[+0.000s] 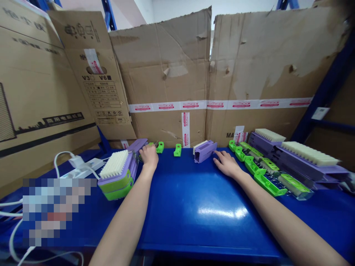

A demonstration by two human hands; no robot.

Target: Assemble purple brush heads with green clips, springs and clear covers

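My left hand point(149, 156) reaches to the back left of the blue table, its fingers curled down among purple and green parts; what they hold, if anything, is hidden. Beside it stands a purple block point(114, 179) with cream bristles on top and a bright green end. My right hand point(226, 163) lies low over the table with fingers spread, the fingertips at or very near the end of a purple slotted housing point(205, 152). That housing lies on its side, its cream bristles facing left. Between the hands, near the cardboard, sits a small green plastic piece point(177, 150).
Several green end pieces point(270, 185) and clear-and-green parts point(295, 184) line the right side. Behind them are purple brush blocks point(309, 153) with cream bristles. Cardboard sheets point(166, 70) wall the back. A white power strip point(84, 168) with cables lies at left.
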